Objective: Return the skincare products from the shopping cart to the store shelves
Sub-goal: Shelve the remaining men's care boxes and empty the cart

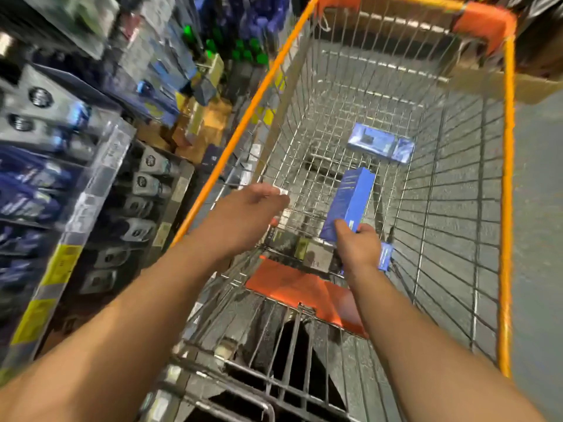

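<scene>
right hand grasps tall blue box by its lower end, inside the wire cart, centre frame. second blue box lies flat on cart floor at 12 o'clock of the held one, apart. left hand at 9 o'clock of the held box, pinching something small and white; blurred. shelves at 9 o'clock of cart.

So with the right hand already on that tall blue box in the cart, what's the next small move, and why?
Probably lift the tall blue cardboard box up out of the orange-rimmed wire shopping cart and swing it left toward the store shelves. The right hand has its grip closed on the box's lower end, while the left hand hovers over the cart's left rim, seemingly empty.
</scene>
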The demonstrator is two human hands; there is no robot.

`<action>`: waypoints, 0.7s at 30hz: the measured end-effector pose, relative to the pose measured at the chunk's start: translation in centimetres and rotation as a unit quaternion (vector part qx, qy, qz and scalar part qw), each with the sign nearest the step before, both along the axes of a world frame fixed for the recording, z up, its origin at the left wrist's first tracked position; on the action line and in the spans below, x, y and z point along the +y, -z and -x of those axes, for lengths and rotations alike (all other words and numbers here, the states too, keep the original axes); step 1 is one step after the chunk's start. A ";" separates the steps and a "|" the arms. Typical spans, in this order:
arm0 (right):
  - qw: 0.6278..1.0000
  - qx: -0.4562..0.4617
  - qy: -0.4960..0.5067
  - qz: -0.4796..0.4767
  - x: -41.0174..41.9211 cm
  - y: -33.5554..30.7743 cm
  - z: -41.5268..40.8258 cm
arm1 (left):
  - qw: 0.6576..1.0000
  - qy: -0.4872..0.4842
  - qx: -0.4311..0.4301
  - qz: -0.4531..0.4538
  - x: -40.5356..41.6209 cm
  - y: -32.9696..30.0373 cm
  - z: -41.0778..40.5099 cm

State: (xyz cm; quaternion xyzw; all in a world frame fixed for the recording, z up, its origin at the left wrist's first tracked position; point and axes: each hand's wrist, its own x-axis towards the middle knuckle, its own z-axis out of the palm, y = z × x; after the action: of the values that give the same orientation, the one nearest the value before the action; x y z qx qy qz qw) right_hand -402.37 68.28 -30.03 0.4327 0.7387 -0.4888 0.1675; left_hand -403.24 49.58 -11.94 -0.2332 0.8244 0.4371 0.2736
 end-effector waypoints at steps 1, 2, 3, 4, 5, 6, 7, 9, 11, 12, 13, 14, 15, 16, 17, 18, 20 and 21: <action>1.000 0.018 0.008 0.011 -0.5 -1.6 -0.2 | 1.000 -0.011 0.005 -0.015 -0.3 -0.8 -0.4; 0.999 0.039 0.015 0.023 -0.9 -2.7 -0.3 | 0.999 -0.026 0.006 -0.029 -0.4 -1.5 -0.8; 0.998 0.054 0.019 0.035 -1.4 -3.9 -0.5 | 0.998 -0.039 0.007 -0.041 -0.6 -2.3 -1.3; 0.996 0.073 0.016 0.042 -1.9 -5.2 -0.6 | 0.998 -0.047 0.010 -0.050 -0.8 -3.2 -1.8; 0.996 0.083 0.014 0.042 -2.3 -6.6 -0.7 | 0.997 -0.046 0.016 -0.057 -1.1 -4.0 -2.3; 0.995 0.093 0.007 0.045 -2.8 -7.6 -0.8 | 0.997 -0.039 0.026 -0.058 -1.4 -4.9 -2.7; 0.993 0.107 0.004 0.054 -3.5 -9.3 -0.9 | 0.997 -0.031 0.038 -0.055 -1.7 -6.0 -3.1; 0.987 0.142 0.007 0.075 -4.9 -12.6 -1.1 | 0.997 -0.023 0.063 -0.044 -2.6 -7.9 -3.8; 0.980 0.181 -0.002 0.082 -6.5 -16.0 -1.3 | 0.994 -0.036 0.093 -0.047 -3.5 -10.0 -4.4; 0.976 0.202 -0.009 0.084 -7.2 -17.5 -1.5 | 0.992 -0.044 0.106 -0.055 -3.9 -11.0 -4.6; 0.972 0.219 -0.016 0.088 -7.9 -18.9 -1.7 | 0.990 -0.054 0.115 -0.064 -4.2 -11.9 -4.9; 0.966 0.240 -0.023 0.096 -8.6 -20.3 -1.9 | 0.987 -0.067 0.125 -0.075 -4.5 -13.0 -5.2; 0.962 0.254 -0.034 0.098 -9.2 -21.6 -2.2 | 0.984 -0.079 0.134 -0.090 -4.8 -13.8 -5.5; 0.955 0.277 -0.045 0.099 -10.0 -23.1 -2.5 | 0.979 -0.090 0.145 -0.109 -5.1 -14.5 -5.8; 0.946 0.303 -0.060 0.102 -10.7 -24.7 -2.8 | 0.975 -0.095 0.158 -0.126 -5.4 -15.3 -6.1; 0.936 0.327 -0.072 0.106 -11.5 -26.3 -3.3 | 0.970 -0.098 0.174 -0.141 -5.9 -16.0 -6.4; 0.913 0.378 -0.093 0.121 -13.1 -29.2 -4.1 | 0.960 -0.111 0.202 -0.162 -7.0 -17.4 -7.1; 0.901 0.399 -0.106 0.132 -13.7 -30.3 -4.5 | 0.955 -0.121 0.211 -0.172 -7.5 -18.0 -7.3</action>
State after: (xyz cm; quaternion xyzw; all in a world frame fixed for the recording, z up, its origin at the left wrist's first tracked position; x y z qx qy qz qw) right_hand -397.84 54.56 0.24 0.0941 0.7140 -0.6929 -0.0352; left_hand -395.94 42.08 6.06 -0.1828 0.7416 0.6412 0.0743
